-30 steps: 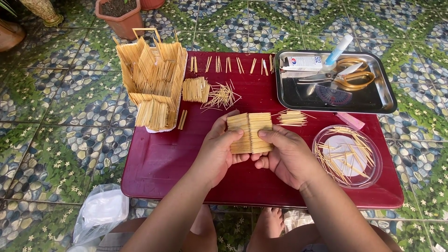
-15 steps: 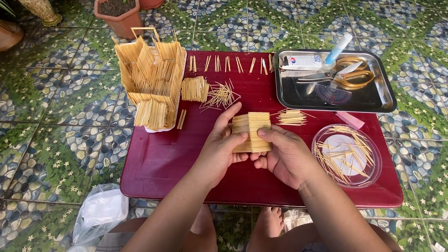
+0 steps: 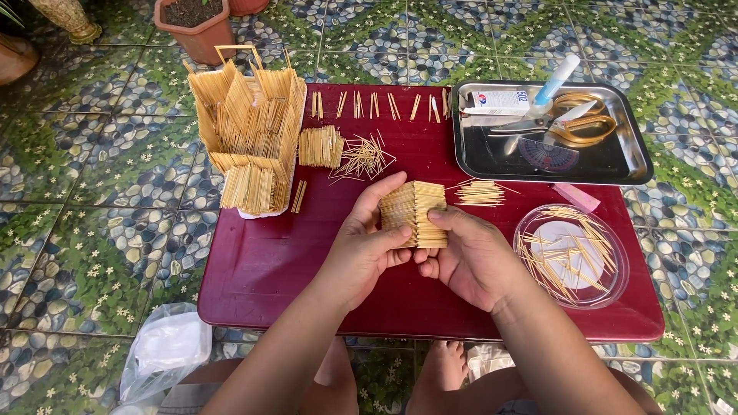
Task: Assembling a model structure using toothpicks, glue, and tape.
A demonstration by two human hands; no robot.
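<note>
— Hands first: what grips the toothpick panel (image 3: 415, 214)?
— Left hand (image 3: 367, 250) and right hand (image 3: 469, 261) pinch its sides at frame centre, steadying it above the red table (image 3: 261, 269).
— Farther up?
— Toothpick house (image 3: 250, 123), upper left.

Viewpoint: a single head-worn camera, above the low red counter (image 3: 269, 269).
Direction: steeply downward and forward, over the person's own forearms.
Nearness: close; the counter fills most of the frame, tiled floor (image 3: 92, 230) around it.
Shared view: none, one camera only.

Left hand (image 3: 367, 246) fingers now lifted off toothpick panel (image 3: 415, 213).
</note>
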